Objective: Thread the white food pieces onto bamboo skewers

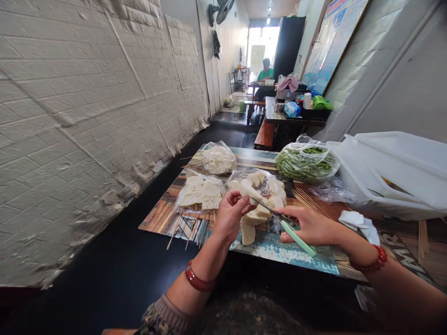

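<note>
My left hand is closed, pinching what looks like a long pale food roll near its end. In my right hand is a pair of scissors with light green handles; their dark blades point left toward the fingers of my left hand. Whether the blades touch the roll is hard to make out. Behind both hands, an opened clear plastic bag holds more pale pieces. Several cut pale slices lie on the table just below the blades.
Bags of skewered pale slices and more pale pieces stand at left. A bag of green vegetables, loose bamboo skewers, white tissue and white containers are at right. A person in green sits far back.
</note>
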Available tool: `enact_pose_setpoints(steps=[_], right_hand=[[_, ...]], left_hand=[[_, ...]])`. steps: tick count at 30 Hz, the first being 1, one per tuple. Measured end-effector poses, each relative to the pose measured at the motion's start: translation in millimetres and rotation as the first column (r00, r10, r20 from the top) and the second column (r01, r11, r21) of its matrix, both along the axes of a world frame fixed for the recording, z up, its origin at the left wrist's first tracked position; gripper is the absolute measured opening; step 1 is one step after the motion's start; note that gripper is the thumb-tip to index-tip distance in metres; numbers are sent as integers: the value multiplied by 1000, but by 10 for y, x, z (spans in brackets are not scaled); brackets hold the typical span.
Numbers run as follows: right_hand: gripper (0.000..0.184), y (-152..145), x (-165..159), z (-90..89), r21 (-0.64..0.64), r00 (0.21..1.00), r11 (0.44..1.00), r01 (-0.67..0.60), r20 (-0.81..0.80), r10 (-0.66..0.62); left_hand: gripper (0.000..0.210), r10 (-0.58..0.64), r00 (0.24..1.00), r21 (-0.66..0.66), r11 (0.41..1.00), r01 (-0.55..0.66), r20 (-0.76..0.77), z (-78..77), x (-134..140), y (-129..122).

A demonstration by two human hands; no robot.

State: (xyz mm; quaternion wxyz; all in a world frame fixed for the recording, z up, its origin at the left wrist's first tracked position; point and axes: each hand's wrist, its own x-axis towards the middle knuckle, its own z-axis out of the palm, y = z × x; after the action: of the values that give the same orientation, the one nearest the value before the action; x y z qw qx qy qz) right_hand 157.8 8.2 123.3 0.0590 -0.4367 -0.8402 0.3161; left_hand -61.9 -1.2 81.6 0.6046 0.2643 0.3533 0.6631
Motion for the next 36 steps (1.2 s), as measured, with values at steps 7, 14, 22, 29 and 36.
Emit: enact_pose_setpoints(steps=[7,14,22,29,36], right_hand=[[51,-32,31,-60,29,994,999,-21,-105,24],[52,-24,110,-98,25,994,999,25,-107,-22],[46,-83,89,-67,61,981,998,2,-192,10],[56,-129,150,-166,82,985,990,114,-137,-102],[67,-134,125,-151,66,989,992,104,-113,-96]], left_hand=[[43,5,1000,-7,1000,-5,-1,12,13,21],[40,-15,999,10,1000,15,-32,48,16,-4],[42,-10,1000,7,1000,10,-19,60,25,-17],[46,-19,1000,0,1000,19,-1,83,41,-27],[46,47,995,44,998,-44,-85,70,74,-53]])
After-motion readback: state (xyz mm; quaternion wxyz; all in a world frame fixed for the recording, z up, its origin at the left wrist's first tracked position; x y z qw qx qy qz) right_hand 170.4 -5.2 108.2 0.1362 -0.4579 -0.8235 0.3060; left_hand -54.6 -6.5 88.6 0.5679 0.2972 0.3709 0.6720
